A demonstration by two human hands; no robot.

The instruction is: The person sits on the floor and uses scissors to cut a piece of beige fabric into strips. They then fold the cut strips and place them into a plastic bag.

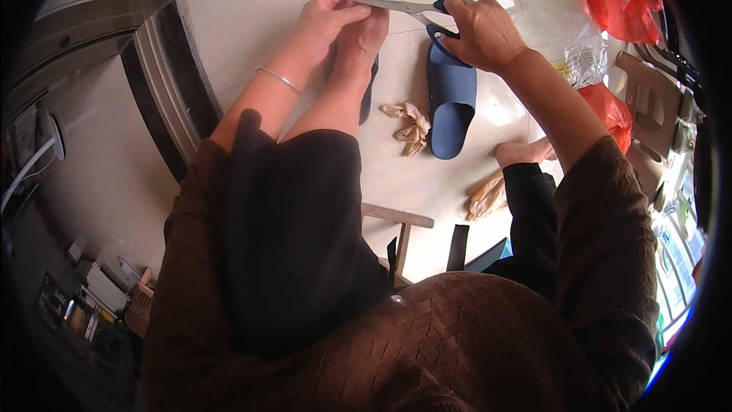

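My right hand (483, 28) holds a pair of scissors (400, 6) by its dark blue handles. The blades are spread and point left, across the toes of my bare left foot (366, 37). At those toes, my left hand (334, 17) grips with thumb and fingers close to the blade tips. The blades partly hide the spot between the fingertips. A dark slipper (369, 91) shows partly beneath the left foot. The matching navy slipper (453, 100) lies on the tiled floor below my right hand.
Crumpled tan fabric (409, 126) lies beside the navy slipper, and another tan piece (486, 197) near my bare right foot (523, 153). Red plastic bags (623, 3) and a clear wrapper (586, 63) sit at right, by a beige plastic chair (649, 97). A wooden stool (400, 217) stands below.
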